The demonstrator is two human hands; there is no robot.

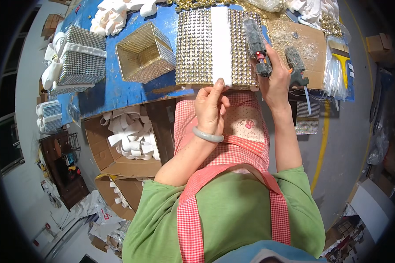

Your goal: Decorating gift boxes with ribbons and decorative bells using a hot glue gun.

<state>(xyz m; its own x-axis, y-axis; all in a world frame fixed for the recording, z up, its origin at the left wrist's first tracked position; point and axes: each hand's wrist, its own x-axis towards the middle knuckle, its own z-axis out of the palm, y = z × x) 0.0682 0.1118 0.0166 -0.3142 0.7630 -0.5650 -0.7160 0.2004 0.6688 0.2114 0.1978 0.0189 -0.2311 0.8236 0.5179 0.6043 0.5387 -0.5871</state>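
Note:
In front of me is a box covered in gold-and-silver rhinestones (193, 48). A wide white ribbon (220, 44) runs down its middle. My left hand (211, 103) is closed at the near edge of the box, thumb and fingers pinching the ribbon's lower end. My right hand (274, 81) is wrapped around a dusty black glue gun (254, 37) with a small red light, held over the right side of the box. Its fingers are partly hidden behind the tool. A second dark glue gun (295, 61) lies just right of this hand, a pale stick hanging below it.
An open gold rhinestone box (136, 65) and a silver one with a white bow (81, 57) stand left on the blue table (114, 98). A carton (98, 144) of white ribbon loops sits below. Right are glue-littered cardboard (276, 28) and clear plastic strips (333, 79).

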